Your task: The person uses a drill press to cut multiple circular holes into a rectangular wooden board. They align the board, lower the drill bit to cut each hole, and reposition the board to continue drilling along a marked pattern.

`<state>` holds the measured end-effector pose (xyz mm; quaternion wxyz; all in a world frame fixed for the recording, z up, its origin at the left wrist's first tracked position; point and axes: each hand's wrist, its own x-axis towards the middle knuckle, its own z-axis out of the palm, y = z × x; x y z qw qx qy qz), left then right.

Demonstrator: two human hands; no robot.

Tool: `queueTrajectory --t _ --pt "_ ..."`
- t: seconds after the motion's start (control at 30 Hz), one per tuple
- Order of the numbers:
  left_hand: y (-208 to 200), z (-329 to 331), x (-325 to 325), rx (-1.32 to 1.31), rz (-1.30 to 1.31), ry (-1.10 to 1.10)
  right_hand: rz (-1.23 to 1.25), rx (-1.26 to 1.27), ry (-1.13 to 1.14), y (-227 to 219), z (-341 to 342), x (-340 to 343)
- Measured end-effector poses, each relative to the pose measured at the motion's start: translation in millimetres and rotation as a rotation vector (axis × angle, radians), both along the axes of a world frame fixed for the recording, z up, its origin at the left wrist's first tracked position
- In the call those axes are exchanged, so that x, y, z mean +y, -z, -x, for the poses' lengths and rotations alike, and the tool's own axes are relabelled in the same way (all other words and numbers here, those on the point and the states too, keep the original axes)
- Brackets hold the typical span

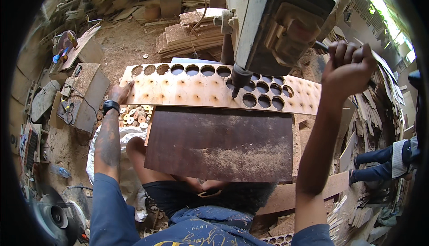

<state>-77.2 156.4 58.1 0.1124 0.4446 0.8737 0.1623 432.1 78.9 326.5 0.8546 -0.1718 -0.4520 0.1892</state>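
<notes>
A long pale plywood board (154, 95) lies crosswise under a drill press (254, 27). Round holes run along its far edge and fill a block on the right, while rows of small dark marks dot the rest. My left hand (119, 93) grips the board's left end. Raised at the right, my right hand (350, 68) is closed around the press's feed lever (320, 46). The chuck (241, 76) hangs over the board beside the cut holes. Its narrow bit (234, 93) points down at the board; whether it touches the wood I cannot tell.
A dark, dusty panel (219, 143) sits before my lap. Cut wooden discs (136, 117) pile up below the board's left end, by a white sack (134, 174). Plywood stacks (187, 36) stand behind. A fan (57, 214) is at lower left; another person's legs (377, 159) show at right.
</notes>
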Motion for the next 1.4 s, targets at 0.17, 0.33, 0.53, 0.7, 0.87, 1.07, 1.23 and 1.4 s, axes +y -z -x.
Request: queueTrajectory --t 0.17,0.33,0.53,0.7,0.87,1.07,1.23,1.4 --pt "-4 -18 1 -0.016 -0.042 -0.115 -0.076 -0.013 -0.046 39 -4 -14" --pt "-14 -20 -1 0.019 -0.052 -0.14 -0.132 -0.041 -0.072 69 -7 -20" --pt "-10 -19 -1 0.029 -0.066 -0.149 -0.165 -0.003 -0.113 86 -7 -19" --pt "-11 -19 -3 0.025 -0.058 -0.144 -0.21 -0.047 -0.115 95 -8 -19" --pt "-12 -21 -5 0.022 -0.046 -0.157 -0.226 0.005 -0.118 103 -8 -17" --pt "-11 -19 -5 0.017 -0.058 -0.154 -0.254 0.051 -0.17 111 -6 -18" --pt "-4 -17 -1 0.052 -0.101 -0.166 -0.25 0.073 -0.172 115 -4 -17" --pt "1 -14 1 0.047 -0.102 -0.177 -0.234 0.104 -0.158 116 -3 -18"
